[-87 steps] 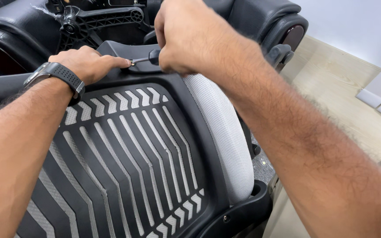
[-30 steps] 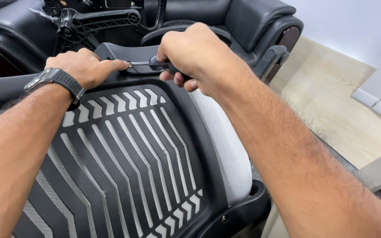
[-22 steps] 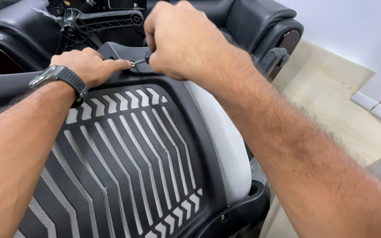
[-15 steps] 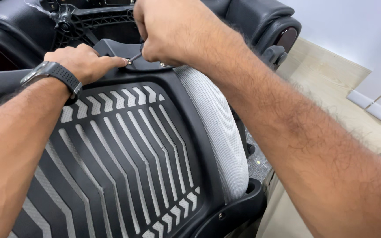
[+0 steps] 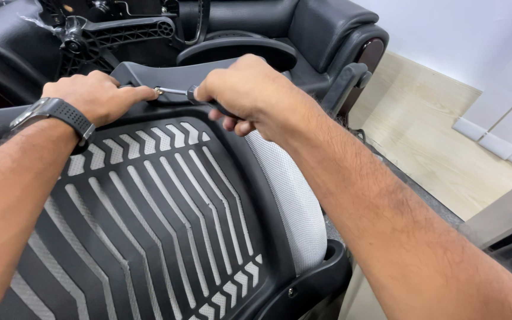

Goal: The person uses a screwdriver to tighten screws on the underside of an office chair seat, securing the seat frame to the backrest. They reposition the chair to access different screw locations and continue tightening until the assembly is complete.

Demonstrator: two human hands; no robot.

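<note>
- Head view, right hand (image 5: 241,89): fingers curled tight around the dark handle of a screwdriver (image 5: 200,98), knuckles up, forearm running in from the lower right.
- Screwdriver: lies nearly level, its thin metal shaft pointing left; the tip meets a small screw (image 5: 159,91) at the top edge of the chair back.
- Left hand (image 5: 93,95): palm down on the top of the chair back, fingers closed loosely together, forefinger stretched to the screw and touching it or just beside it; grips nothing that shows.
- Wristwatch (image 5: 51,112): dark perforated strap, on the left wrist.
- Chair back (image 5: 149,201): black plastic frame with chevron-shaped ribs over grey mesh, lying face down under both forearms, tilted toward the camera.
- Grey mesh cushion (image 5: 288,207): bulges out along the right edge of the frame.
- Black bracket (image 5: 179,74): at the top of the frame, just behind the screw.
- Chair base (image 5: 108,35): black ribbed spokes, beyond the hands at upper left.
- Black leather sofa (image 5: 321,35): behind everything.
- Wooden floor (image 5: 434,136): pale, to the right.
</note>
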